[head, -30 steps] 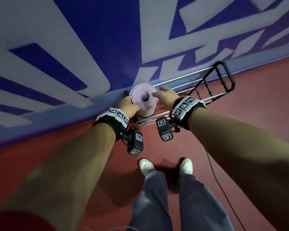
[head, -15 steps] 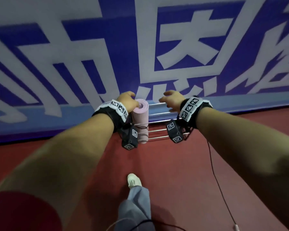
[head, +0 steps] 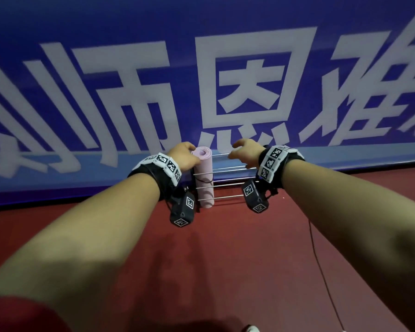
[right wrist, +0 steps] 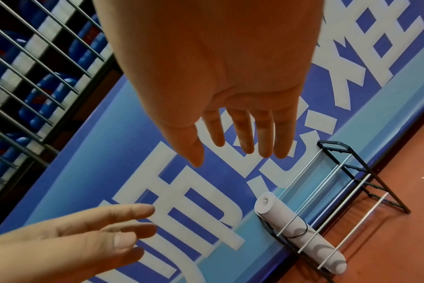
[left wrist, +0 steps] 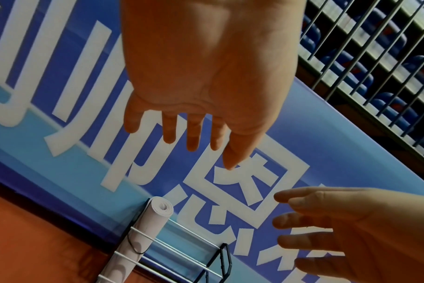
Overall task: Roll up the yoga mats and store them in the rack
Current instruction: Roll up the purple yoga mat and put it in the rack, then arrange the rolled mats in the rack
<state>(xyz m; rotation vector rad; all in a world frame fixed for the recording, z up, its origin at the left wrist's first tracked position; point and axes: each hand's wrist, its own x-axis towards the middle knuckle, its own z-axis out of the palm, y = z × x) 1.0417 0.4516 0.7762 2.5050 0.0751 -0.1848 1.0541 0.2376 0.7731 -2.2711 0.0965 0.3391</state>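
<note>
A rolled pale pink yoga mat (head: 203, 180) stands upright in the left end of a wire rack (head: 228, 185), with a black band around its middle. In the left wrist view my left hand (left wrist: 206, 107) hovers well above the mat (left wrist: 143, 235), fingers straight, holding nothing. My right hand (right wrist: 240, 107) is also spread and empty, above and left of the mat (right wrist: 300, 235) and the rack (right wrist: 366, 172). In the head view my left hand (head: 182, 155) overlaps the mat's top edge and my right hand (head: 246, 152) is off to its right.
A blue banner wall (head: 225, 68) with large white characters rises right behind the rack. The floor is red (head: 225, 259). A thin cable (head: 321, 259) runs over the floor at the right. A railing with blue seats (left wrist: 375, 57) stands above the banner.
Both hands have come off the top of the mat and spread apart. The view has pulled back and up from the rack, and the mat stays standing in it.
</note>
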